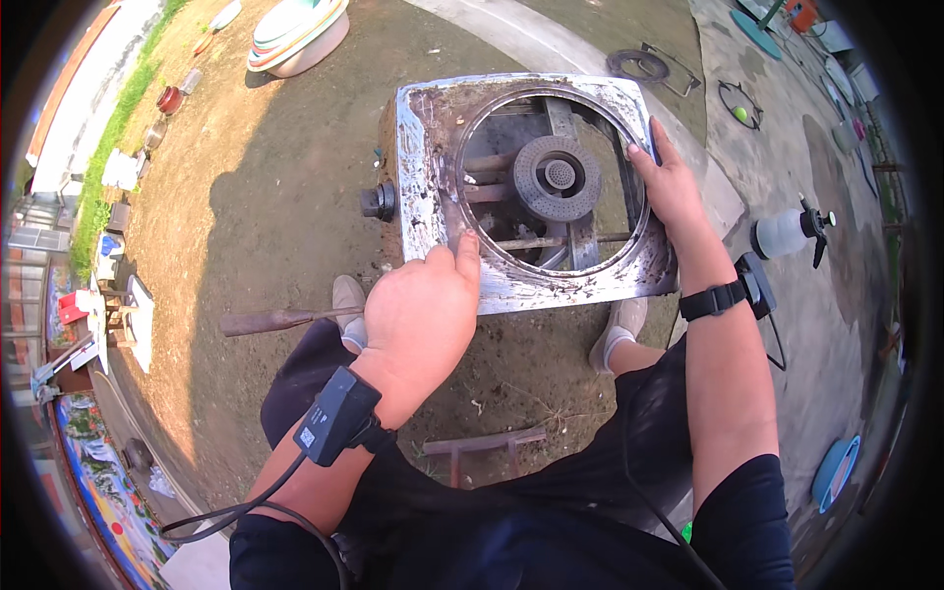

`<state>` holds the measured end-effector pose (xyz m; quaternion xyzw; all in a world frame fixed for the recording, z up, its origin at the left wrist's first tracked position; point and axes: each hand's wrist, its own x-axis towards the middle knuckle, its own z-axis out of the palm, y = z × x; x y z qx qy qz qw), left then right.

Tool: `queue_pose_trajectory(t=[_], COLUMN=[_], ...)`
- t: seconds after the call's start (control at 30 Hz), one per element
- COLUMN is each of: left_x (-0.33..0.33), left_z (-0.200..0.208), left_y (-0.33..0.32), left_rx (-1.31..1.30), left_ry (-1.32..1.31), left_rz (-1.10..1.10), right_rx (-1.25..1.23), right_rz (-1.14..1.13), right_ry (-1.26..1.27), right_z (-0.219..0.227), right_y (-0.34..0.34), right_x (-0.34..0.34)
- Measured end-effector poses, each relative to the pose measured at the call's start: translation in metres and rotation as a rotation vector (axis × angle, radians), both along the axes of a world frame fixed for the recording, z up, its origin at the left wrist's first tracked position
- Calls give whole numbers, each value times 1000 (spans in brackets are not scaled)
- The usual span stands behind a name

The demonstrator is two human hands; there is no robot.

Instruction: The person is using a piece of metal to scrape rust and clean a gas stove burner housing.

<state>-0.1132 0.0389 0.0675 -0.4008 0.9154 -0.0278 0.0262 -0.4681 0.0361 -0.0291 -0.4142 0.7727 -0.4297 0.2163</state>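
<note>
A grimy single-burner gas stove (423, 221) fills the space before me, its metal top scratched and stained. Inside its round opening sits a grey perforated burner head (557, 177). A dark knob (378, 202) sticks out on the left side. My left hand (418, 305) is closed around a tool with a brown handle (265, 322), which points out to the left; its working end is hidden. The index finger reaches to the opening's lower-left rim. My right hand (671, 187) grips the stove's right edge, thumb on the ring.
A white spray bottle (784, 234) stands at right, and a blue basin (836, 474) lower right. Behind the stove lie a dark ring (637, 66) and a wire stand (739, 105). Stacked basins (298, 37) are at far left. A small wooden stool (487, 444) is between my legs.
</note>
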Motion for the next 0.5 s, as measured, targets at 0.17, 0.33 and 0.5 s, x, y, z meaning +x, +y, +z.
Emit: queue_pose_trajectory(t=[0.17, 0.33, 0.5], left_x=[-17, 5, -16], left_z=[0, 3, 4], left_y=[-28, -2, -34], left_rx=[-35, 25, -9], left_ry=[56, -8, 89], left_rz=[48, 19, 37], right_rx=[-62, -36, -42], right_rz=[-1, 17, -1], right_ry=[-85, -64, -61], right_z=[-1, 10, 4], right_y=[-2, 2, 0], right_x=[8, 10, 10])
